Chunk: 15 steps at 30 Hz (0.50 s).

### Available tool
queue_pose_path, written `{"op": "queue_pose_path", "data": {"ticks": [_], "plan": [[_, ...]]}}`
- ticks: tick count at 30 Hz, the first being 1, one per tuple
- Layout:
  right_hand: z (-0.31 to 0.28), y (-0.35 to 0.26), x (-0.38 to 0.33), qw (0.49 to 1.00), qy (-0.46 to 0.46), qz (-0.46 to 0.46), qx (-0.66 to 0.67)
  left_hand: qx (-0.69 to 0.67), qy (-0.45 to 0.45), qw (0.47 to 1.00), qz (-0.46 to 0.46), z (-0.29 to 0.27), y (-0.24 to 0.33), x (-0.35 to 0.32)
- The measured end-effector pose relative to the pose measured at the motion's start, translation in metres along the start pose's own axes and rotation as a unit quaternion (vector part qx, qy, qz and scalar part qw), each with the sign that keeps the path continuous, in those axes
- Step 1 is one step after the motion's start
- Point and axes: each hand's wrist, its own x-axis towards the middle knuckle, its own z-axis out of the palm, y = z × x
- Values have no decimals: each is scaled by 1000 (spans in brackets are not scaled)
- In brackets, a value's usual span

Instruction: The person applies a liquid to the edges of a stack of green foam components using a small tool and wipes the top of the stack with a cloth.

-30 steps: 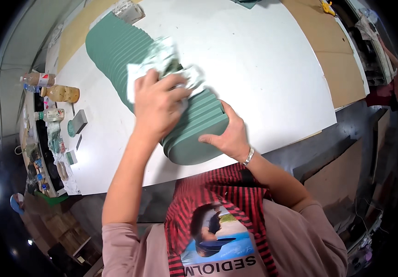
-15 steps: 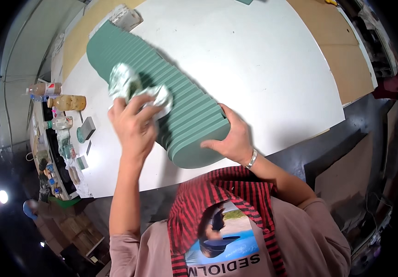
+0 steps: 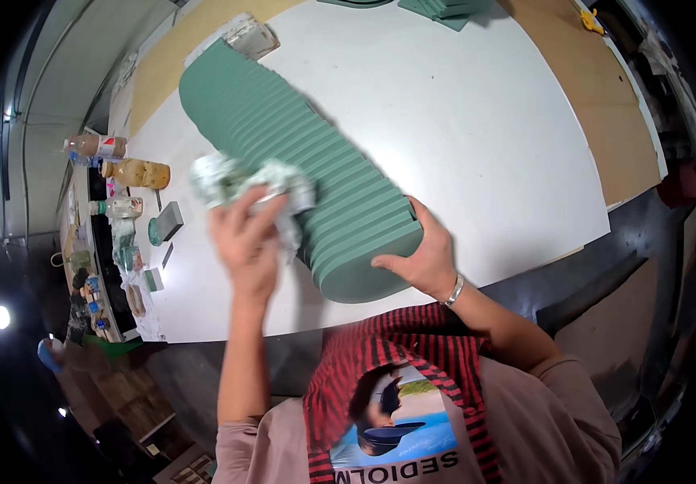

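A long row of overlapping green flat pieces [image 3: 304, 133], rounded at the edges, lies fanned out like steps on the white table. My left hand [image 3: 247, 238], slightly blurred, is closed on a crumpled whitish rag [image 3: 279, 181] at the left side of this row. Part of the rag overlaps the green edges. With my right hand [image 3: 433, 256] I grip the row's near end, thumb on the top face and fingers around the far right corner. A white, worn block [image 3: 251, 36] sits against the far end.
Left on the white table [image 3: 477, 145] are a bottle of yellowish liquid [image 3: 142, 173], other bottles and a grey block [image 3: 170, 219]. More green pieces [image 3: 445, 10] lie at the far edge. Brown board [image 3: 582, 97] borders the right, with a yellow tool [image 3: 591, 22]. Another person [image 3: 82, 359] is at lower left.
My left hand has drawn the rag toward me and outward along the left edge of the green pieces. My right hand keeps its grip. The whole view has shifted slightly.
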Motion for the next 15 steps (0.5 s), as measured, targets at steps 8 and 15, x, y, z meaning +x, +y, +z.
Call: {"op": "queue_pose_path", "data": {"ticks": [8,15], "plan": [[1,0,-1,999,-16,26,21,69,-103,989,-87,-23,-101,-106],[0,4,-4,996,-12,64,66,-49,-7,997,64,22,-14,39]]}}
